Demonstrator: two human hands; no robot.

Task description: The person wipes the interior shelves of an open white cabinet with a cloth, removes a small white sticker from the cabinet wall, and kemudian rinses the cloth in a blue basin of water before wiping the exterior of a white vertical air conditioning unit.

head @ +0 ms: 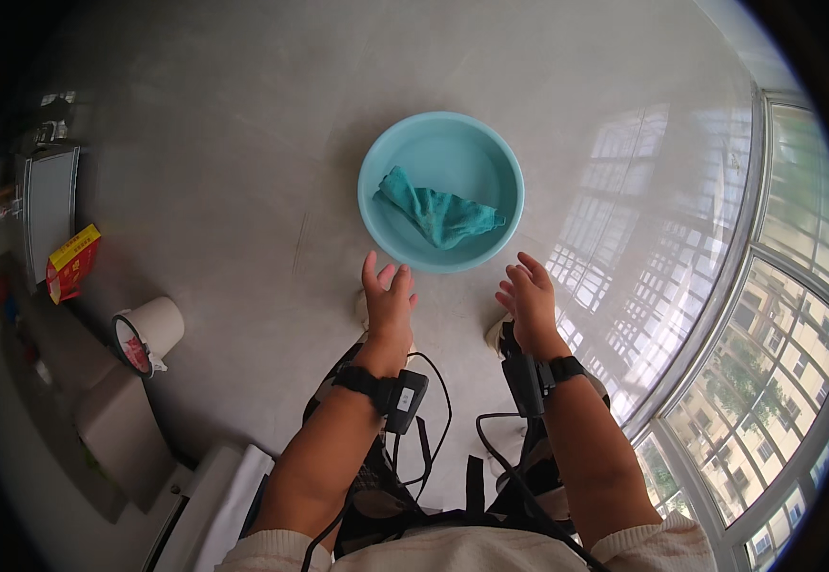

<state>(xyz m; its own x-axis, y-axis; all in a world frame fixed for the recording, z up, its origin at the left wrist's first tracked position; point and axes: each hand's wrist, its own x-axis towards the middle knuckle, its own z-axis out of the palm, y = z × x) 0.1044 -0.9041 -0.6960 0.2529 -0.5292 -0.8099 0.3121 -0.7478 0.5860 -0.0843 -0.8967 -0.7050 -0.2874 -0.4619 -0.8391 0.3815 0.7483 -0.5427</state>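
A light blue plastic basin (450,146) stands on the grey floor in front of my feet. Inside it lies a crumpled teal cloth (436,211), bunched towards the near side of the basin's bottom. My left hand (390,304) is raised near the lower left of the rim, fingers apart and holding nothing. Near the lower right of the rim is my right hand (530,300), also bare of any object, with its fingers spread. Whether either hand touches the basin cannot be made out; both look apart from it.
At the left stand a white waste bin (164,325) with a bag in it and a red and yellow bag (75,263) beside a grey cabinet (50,207). Large barred windows (765,365) run along the right. Black cables (449,407) hang from devices strapped to both wrists.
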